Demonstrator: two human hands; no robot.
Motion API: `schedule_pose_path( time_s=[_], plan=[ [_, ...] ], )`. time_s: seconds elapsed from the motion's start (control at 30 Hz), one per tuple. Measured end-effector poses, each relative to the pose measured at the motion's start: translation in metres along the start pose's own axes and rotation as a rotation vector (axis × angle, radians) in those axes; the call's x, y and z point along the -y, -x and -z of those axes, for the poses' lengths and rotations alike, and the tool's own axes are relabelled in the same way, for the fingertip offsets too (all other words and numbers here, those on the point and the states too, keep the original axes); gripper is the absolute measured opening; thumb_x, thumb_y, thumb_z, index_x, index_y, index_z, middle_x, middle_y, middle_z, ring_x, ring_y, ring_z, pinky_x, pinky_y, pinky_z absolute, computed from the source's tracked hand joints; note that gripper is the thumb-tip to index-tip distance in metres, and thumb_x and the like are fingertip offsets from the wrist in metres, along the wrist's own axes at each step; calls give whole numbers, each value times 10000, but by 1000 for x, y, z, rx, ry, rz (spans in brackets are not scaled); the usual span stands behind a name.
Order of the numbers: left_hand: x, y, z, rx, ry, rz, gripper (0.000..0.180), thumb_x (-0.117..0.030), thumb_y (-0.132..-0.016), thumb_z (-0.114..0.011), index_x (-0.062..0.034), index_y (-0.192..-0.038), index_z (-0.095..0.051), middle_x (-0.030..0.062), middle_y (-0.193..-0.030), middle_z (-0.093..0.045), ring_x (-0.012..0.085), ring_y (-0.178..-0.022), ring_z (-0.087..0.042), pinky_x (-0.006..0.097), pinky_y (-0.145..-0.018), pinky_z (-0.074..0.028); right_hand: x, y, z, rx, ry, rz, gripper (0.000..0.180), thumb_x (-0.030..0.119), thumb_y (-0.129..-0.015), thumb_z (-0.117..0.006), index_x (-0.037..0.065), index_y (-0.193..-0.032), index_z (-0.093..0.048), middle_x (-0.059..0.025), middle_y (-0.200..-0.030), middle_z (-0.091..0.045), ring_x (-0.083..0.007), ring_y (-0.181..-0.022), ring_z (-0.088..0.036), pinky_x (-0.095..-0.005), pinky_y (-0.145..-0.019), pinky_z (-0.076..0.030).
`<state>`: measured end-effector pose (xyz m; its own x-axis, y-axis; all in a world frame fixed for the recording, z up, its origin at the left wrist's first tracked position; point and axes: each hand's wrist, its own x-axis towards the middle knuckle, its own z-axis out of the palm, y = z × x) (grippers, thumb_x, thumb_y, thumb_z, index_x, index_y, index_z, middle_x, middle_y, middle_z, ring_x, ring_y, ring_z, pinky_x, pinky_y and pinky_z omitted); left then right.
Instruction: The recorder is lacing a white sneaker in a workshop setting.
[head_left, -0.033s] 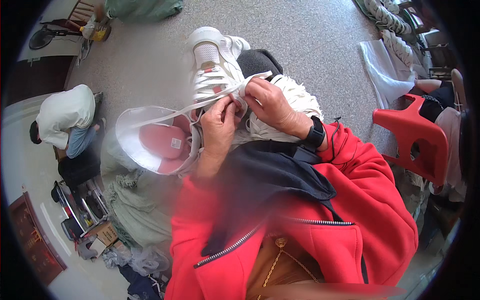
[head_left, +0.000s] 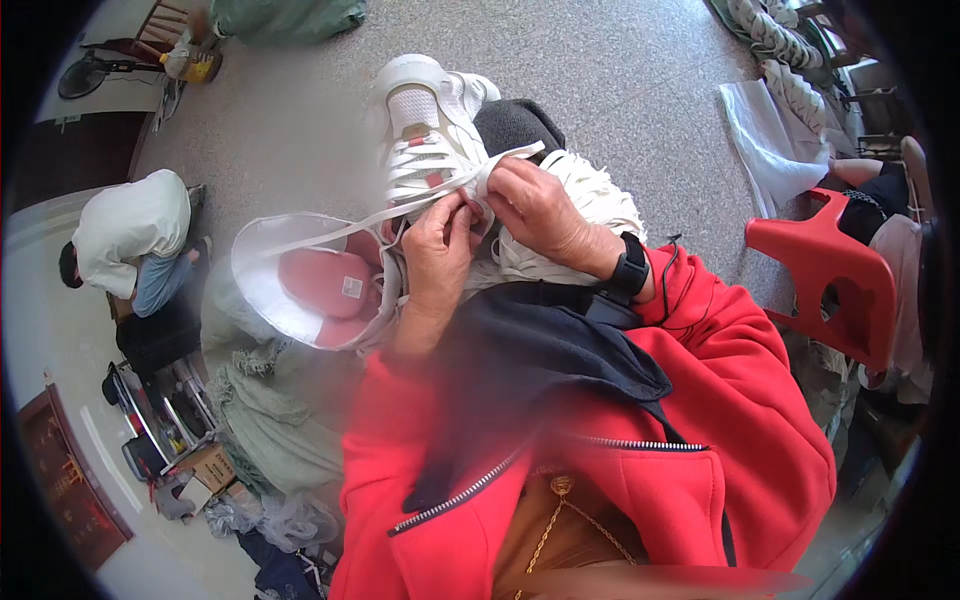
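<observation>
A white shoe (head_left: pixel 413 105) with a mesh toe and small red patches points away from me, its flat white shoelace (head_left: pixel 415 165) strung across the front. My left hand (head_left: pixel 440 245) pinches the near edge of its lacing area; the fingertips partly hide what lies there. Beside it, my right hand (head_left: pixel 540 210) is closed on the shoelace, whose loose end sticks out past the fingers. One strand runs left over an open white shoe piece (head_left: pixel 255 290) with a pink inside. A heap of white laces (head_left: pixel 600 195) lies right of my right hand.
A red plastic stool (head_left: pixel 820 260) stands at the right, near a white sheet (head_left: pixel 760 140) and rows of pale shoes (head_left: pixel 775 35). At the left a person in white (head_left: pixel 135 230) bends forward. Greenish cloth (head_left: pixel 275 415) and a cluttered rack (head_left: pixel 165 405) lie below.
</observation>
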<state>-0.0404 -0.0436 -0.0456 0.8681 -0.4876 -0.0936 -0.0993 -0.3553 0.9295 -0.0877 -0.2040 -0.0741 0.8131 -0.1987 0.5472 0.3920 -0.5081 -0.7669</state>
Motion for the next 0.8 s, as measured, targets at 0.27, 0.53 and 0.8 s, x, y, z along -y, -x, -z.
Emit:
schedule_pose_path(
  time_s=[0.27, 0.53, 0.8],
  plan=[
    [5, 2, -2, -31, -1, -38, 166, -32, -936, -587, 22, -1072, -664, 85, -827, -695, 120, -641, -661, 261, -571, -519, -2, 6, 7, 80, -242, -288, 106, 30, -827, -663, -13, -884, -585, -160, -784, -594, -322, -741, -624, -364, -658, -489],
    [9, 2, 0, -13, 21, -74, 211, -107, -984, -574, -8, -1155, -646, 11, -860, -684, 41, -634, -624, 175, -503, -465, 3, -11, 12, 128, 53, 132, 135, -30, -748, -640, 0, -843, -548, -118, -842, -557, -310, -813, -605, -395, -683, -512],
    [8, 0, 1, 6, 119, 22, 204, -121, -984, -577, -7, -1131, -663, 12, -842, -688, 39, -627, -616, 176, -504, -463, 4, -4, 11, 161, 120, 173, 168, -17, -735, -654, 6, -857, -540, -127, -864, -550, -325, -846, -598, -397, -709, -515]
  ],
)
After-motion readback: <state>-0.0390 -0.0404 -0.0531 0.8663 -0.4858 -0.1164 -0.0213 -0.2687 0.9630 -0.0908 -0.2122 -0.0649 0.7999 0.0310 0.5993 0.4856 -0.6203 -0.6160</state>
